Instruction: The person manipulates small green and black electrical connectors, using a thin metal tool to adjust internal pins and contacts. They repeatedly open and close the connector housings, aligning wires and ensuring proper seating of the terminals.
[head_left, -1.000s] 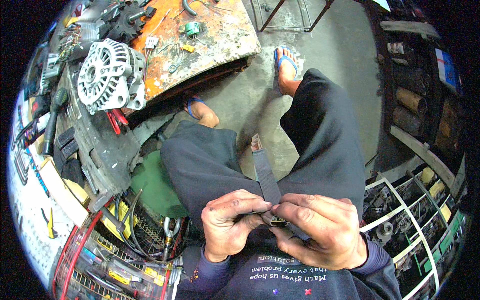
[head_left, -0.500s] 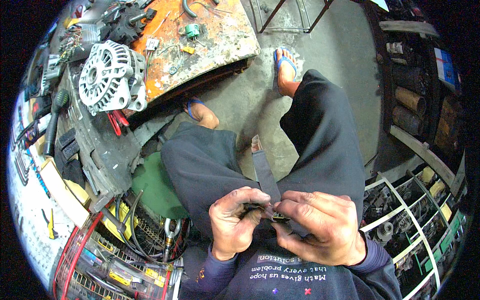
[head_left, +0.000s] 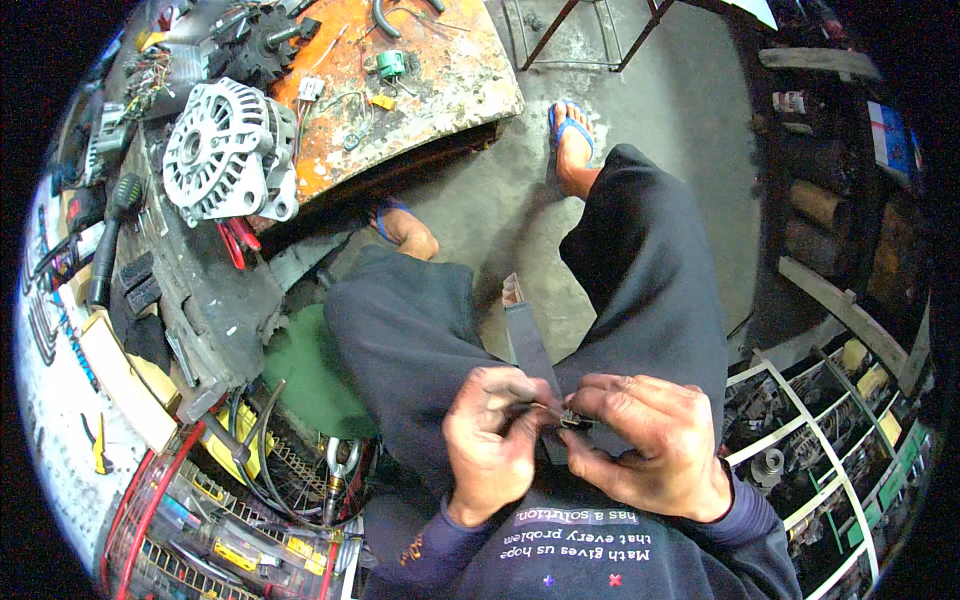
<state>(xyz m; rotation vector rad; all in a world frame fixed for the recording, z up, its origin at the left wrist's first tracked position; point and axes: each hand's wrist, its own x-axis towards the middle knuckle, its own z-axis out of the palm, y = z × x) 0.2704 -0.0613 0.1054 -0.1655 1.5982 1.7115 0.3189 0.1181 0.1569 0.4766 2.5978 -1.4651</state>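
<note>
My left hand (head_left: 492, 440) and my right hand (head_left: 650, 440) meet low in the middle, over my lap. Both pinch a small dark metal part (head_left: 573, 418) between their fingertips. A thin wire or pin runs from my left fingers to that part. A grey strap (head_left: 527, 345) lies along the gap between my knees, running away from the hands. I sit in dark trousers, with blue sandals on both feet (head_left: 572, 140).
A silver alternator housing (head_left: 222, 150) stands on the cluttered bench at the upper left, beside an orange board (head_left: 400, 90) with small connectors and wires. Red-handled pliers (head_left: 235, 243) lie below it. Wire racks (head_left: 830, 430) of parts stand at the right, a crate of tools at lower left.
My left hand has shifted slightly right, closer to the right hand. Both stay closed on the small part.
</note>
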